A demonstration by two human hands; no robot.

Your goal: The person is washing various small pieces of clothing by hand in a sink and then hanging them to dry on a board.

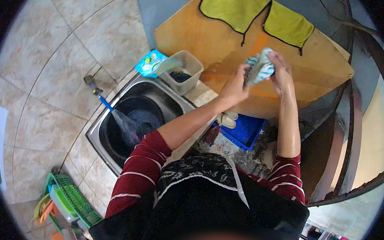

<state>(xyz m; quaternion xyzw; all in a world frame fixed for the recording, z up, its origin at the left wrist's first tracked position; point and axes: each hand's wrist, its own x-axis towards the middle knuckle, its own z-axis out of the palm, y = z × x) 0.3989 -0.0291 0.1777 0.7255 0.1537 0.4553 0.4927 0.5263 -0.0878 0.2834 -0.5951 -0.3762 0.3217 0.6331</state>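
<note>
Between both hands, raised in front of a wooden board [311, 74], is a crumpled cloth [263, 66] with white and blue-green stripes. My left hand [236, 86] grips its left side and my right hand [282, 72] its right side; the right forearm looks wet. To the left, water sprays from a blue-nozzled faucet [105, 102] into a dark round basin [143, 107] inside a steel sink [93, 131]. A translucent plastic container [192, 74] with something dark in it stands at the sink's far corner, beside a light-blue packet [149, 64].
Two yellow-green cloths [237, 8] hang over the board. Below it, a blue tray [243, 132] and pale slippers [227, 120] lie on the floor. A green dish rack [74, 192] holding plastic ware stands at the lower left. A dark-edged structure [347, 144] rises at the right.
</note>
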